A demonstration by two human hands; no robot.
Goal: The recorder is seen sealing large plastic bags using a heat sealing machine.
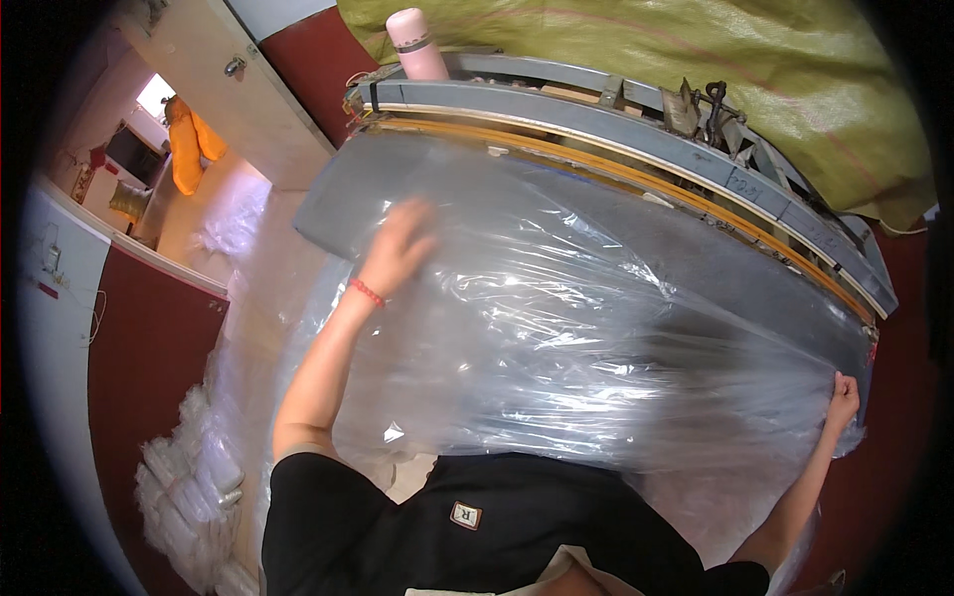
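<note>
A wide sheet of clear plastic film (537, 298) lies wrinkled and shiny over a grey work surface (348, 199) in front of me. My right hand (844, 399) pinches the film's edge at the far right, and taut creases fan out from the fingers. Over the film's left part, my left hand (397, 248) is blurred by motion; its thumb and fingers are apart, holding nothing. Whether it touches the film I cannot tell. The film's near edge hangs by my body.
Behind the surface runs a long grey metal frame (556, 104) with a yellow-orange strip. A pink bottle (417, 45) stands at its left end; metal clamps (711, 109) sit farther right. Bundled clear plastic (194, 487) lies on the floor at left, near an open door (234, 89).
</note>
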